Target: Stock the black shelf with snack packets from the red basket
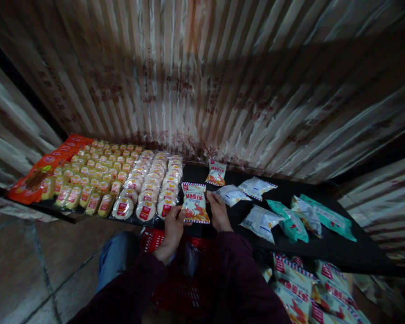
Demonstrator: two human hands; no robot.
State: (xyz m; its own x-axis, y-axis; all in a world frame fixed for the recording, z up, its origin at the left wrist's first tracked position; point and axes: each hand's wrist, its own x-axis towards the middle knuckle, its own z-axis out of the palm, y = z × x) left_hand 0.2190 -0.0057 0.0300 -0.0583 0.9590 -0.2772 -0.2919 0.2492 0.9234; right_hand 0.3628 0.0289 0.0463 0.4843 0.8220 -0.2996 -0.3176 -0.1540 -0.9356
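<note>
A white, red and orange snack bag (195,203) is held upright between my two hands at the front edge of a black shelf (234,217). My left hand (173,230) pinches its lower left side. On its right side, my right hand (218,210) holds the edge with bent fingers. Behind it, a similar bag (216,173) stands near the back of the shelf. Just left of the held bag are rows of round white wrapped crackers (167,193). To the right lie several bags face down, among them a silvery white one (261,221).
Small yellow wrapped cakes (92,175) and orange packets (52,164) fill the shelf's left end. Teal packs (329,216) lie at the right. Below are a red basket (185,288) and more snack bags (295,288). Striped plastic sheeting (189,90) hangs behind the shelf.
</note>
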